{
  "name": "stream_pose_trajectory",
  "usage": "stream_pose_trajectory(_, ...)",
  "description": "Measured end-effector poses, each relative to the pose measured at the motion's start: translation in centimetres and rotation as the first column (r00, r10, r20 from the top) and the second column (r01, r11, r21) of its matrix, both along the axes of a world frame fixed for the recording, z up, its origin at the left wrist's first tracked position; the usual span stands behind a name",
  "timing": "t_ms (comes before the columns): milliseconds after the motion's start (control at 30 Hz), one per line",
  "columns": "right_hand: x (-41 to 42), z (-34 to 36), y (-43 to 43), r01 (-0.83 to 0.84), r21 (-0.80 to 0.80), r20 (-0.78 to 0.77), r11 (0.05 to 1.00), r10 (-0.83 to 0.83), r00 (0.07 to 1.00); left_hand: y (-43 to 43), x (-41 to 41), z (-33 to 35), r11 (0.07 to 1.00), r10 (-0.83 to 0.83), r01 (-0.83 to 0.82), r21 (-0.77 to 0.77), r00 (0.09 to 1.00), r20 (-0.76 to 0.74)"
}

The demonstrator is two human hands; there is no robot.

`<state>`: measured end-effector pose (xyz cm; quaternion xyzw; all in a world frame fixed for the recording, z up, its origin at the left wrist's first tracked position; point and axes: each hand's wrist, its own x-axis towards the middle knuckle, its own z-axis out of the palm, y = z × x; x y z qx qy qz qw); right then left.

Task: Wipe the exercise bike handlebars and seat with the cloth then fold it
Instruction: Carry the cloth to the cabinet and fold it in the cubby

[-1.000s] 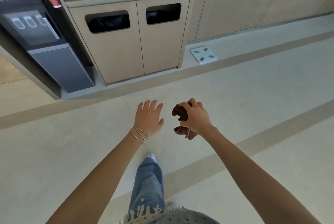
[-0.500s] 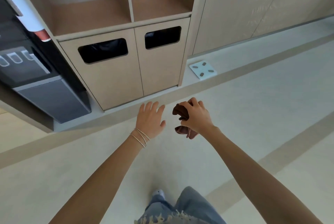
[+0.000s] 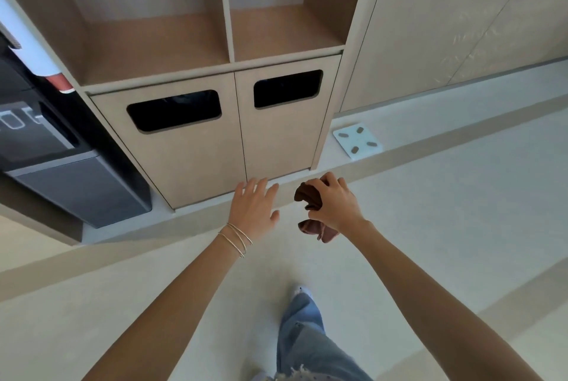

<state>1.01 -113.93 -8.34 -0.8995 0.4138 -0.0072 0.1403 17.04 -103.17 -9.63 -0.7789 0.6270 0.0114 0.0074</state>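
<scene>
Soft matt brown cloth (image 3: 310,198), matt wood-look cabinet (image 3: 190,147) — smooth pale floor (image 3: 461,196), thin metal bangles (image 3: 236,239)

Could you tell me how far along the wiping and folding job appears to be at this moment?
Nothing shows as done: no exercise bike is in view, so whether it has been wiped cannot be told. In hand: the right hand grips the brown cloth, which is bunched, not folded. The left hand is open and empty, in front of the bin cabinet. Folding the cloth is clearly still left.

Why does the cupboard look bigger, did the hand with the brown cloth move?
Yes. The right hand gripping the cloth has moved forward, nearer the bin cabinet.
</scene>
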Motion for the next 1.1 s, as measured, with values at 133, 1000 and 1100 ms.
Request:
stream_pose_trajectory(133,2.5,0.9,-6.4,-0.032,-0.01,0.041,0.999,0.033,0.999,-5.9,2.3,0.9,0.999,0.032,-0.032,-0.013,0.999,0.018)
stream_pose_trajectory(1000,16.9,0.5,-34.0,-0.084,0.001,0.043,0.996,0.084,0.996,-33.1,15.9,0.2,0.996,0.083,-0.083,-0.029,0.997,0.008)
stream_pose_trajectory(1100,20.1,1.2,-36.9,-0.07,-0.014,0.051,0.997,0.071,0.996,-35.7,18.6,0.7,0.997,0.071,-0.07,-0.034,0.997,0.018)
